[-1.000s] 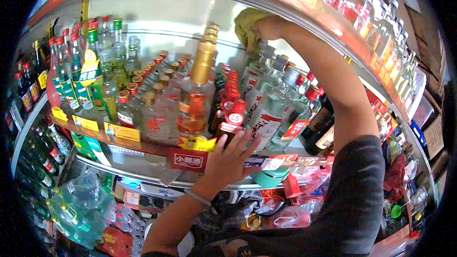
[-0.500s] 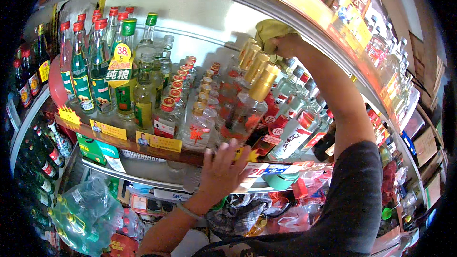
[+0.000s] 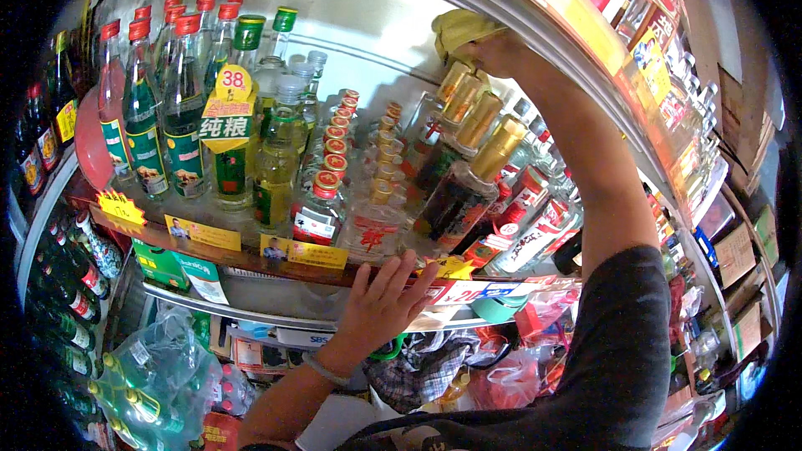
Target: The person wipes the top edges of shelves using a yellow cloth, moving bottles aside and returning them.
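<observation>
My right hand (image 3: 494, 52) reaches over the bottles to the back wall of the shelf, its fingers closed round a yellow-green cloth (image 3: 458, 30). Just below the cloth stands a slanting row of clear bottles with tall gold caps (image 3: 504, 147). My left hand (image 3: 383, 305) is open, fingers spread over the front edge of the shelf (image 3: 334, 274). Close to its fingertips are small clear bottles with red lettering (image 3: 376, 234) and a yellow price tag (image 3: 454, 268). Part of the right hand's grip is hidden behind its wrist.
Green-labelled bottles with red caps (image 3: 185, 100) crowd the left. Small red-capped bottles (image 3: 326, 192) stand mid-shelf. Leaning bottles (image 3: 543, 238) fill the right, under my forearm. An upper shelf edge (image 3: 576, 17) runs above my right arm. Plastic-wrapped bottles (image 3: 154, 376) lie below.
The cloth in my right hand has moved left along the back wall relative to the gold-capped bottles. The whole view has shifted a little. My left hand stays at the shelf edge.
</observation>
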{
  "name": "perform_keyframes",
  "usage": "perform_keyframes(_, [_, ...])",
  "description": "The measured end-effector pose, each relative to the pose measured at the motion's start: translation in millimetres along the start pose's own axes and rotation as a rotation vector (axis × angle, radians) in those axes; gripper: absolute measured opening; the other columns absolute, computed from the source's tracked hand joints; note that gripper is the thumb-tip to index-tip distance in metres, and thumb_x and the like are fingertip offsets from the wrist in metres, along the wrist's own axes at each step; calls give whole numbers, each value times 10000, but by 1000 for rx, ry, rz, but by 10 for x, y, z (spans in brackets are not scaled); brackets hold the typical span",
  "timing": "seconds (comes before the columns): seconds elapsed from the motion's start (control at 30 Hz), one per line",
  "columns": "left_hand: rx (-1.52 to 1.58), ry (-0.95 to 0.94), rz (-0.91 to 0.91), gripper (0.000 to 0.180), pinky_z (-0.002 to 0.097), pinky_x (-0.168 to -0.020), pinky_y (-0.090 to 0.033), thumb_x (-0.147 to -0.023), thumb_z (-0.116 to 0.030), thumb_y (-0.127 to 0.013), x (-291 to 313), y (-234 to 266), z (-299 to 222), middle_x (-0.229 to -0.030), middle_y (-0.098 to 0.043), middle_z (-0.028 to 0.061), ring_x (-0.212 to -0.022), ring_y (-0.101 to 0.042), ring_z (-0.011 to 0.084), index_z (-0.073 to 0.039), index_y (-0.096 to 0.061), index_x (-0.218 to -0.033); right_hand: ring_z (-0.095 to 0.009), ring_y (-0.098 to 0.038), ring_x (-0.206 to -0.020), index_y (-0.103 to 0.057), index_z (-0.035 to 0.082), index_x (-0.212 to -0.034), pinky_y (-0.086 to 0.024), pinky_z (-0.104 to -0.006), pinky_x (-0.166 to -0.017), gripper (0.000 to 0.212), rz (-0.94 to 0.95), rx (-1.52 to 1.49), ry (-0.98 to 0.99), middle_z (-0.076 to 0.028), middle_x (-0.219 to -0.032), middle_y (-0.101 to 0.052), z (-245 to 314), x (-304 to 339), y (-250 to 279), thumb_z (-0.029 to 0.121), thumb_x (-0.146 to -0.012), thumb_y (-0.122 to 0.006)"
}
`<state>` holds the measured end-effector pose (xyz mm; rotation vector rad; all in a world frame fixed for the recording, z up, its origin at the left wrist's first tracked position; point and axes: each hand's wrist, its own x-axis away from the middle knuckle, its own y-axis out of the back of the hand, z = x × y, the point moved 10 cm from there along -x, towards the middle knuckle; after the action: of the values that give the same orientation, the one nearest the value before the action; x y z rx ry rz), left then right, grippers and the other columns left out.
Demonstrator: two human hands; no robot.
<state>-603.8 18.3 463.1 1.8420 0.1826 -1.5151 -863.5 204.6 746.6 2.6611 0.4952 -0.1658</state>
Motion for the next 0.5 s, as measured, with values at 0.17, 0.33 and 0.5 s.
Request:
perform_keyframes(0.17, [-5, 37, -13, 577, 499, -1084, -190, -879, -496, -540, 207, 111, 182, -1406, -376, 76, -1311, -300, 224, -240, -429, -1383, -342, -538, -1132, -376, 238, -1377, -416, -418, -980, 535, 138, -117, -109, -132, -1305, -501, 21, -185, 49, 424, -891, -498])
perform_keyframes(0.33, [-10, 150, 8, 611, 536, -1066, -208, -853, -496, -578, 369, 243, 613, -1393, -369, 123, -1313, -288, 288, -232, -424, -1382, -335, -545, -1124, -428, 222, -1341, -421, -416, -978, 499, 220, -211, -174, -129, -1279, -524, -17, -157, 49, 420, -889, -500])
perform_keyframes(0.5, [-72, 317, -34, 591, 587, -1039, -233, -865, -454, -567, 389, 505, 1216, -1375, -345, 227, -1269, -321, 394, -177, -431, -1369, -327, -552, -1116, -479, 207, -1305, -425, -414, -976, 468, 319, -392, -224, -127, -1252, -547, 35, -134, 116, 416, -886, -503])
